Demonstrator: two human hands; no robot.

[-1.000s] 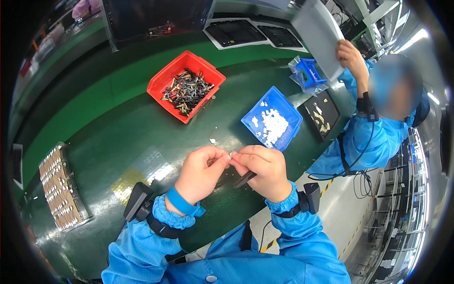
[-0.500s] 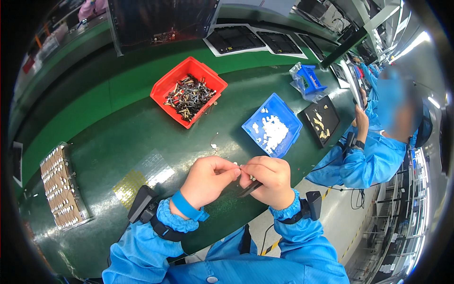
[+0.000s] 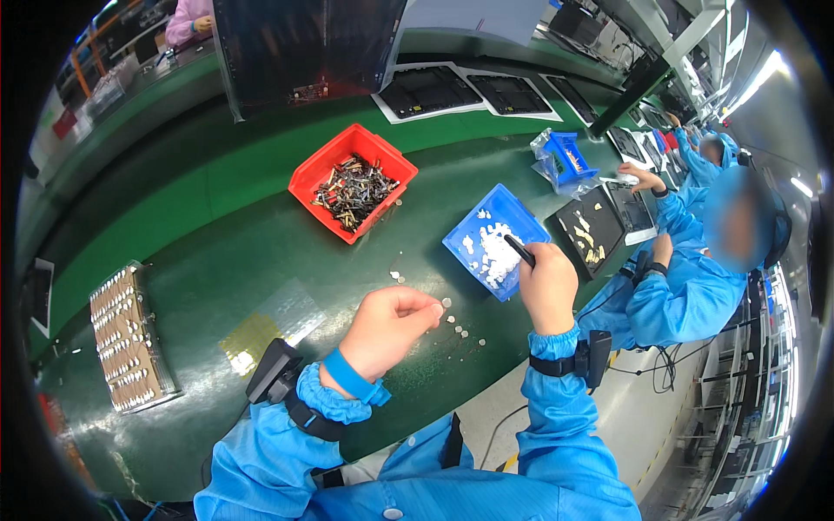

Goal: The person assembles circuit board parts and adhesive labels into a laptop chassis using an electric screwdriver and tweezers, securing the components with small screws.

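In the head view, the left hand point(image 3: 387, 328) is pinched almost closed, with a small round disc point(image 3: 446, 303) at the tips of its thumb and finger. This hand is over the green counter point(image 3: 248, 247). Just to the right of the disc, a few little white bits point(image 3: 463, 333) lie on the counter.

The right hand point(image 3: 550, 286) is curled tight around a thin black tool point(image 3: 519, 250). The tool points up and to the left, over the blue bin point(image 3: 453, 241). Lots of white pieces point(image 3: 496, 256) are piled in that bin.

Next to the blue bin, on its right, is a black tray point(image 3: 569, 211) with some pale yellow pieces point(image 3: 583, 227) in it. To the left of the blue bin, a bit apart, is a red bin point(image 3: 306, 181) full of dark and shiny bits point(image 3: 354, 193). Far over on the left lies a brown board point(image 3: 122, 340) with rows of white pieces on it. On the right side, another person in blue point(image 3: 695, 278) is at the counter.
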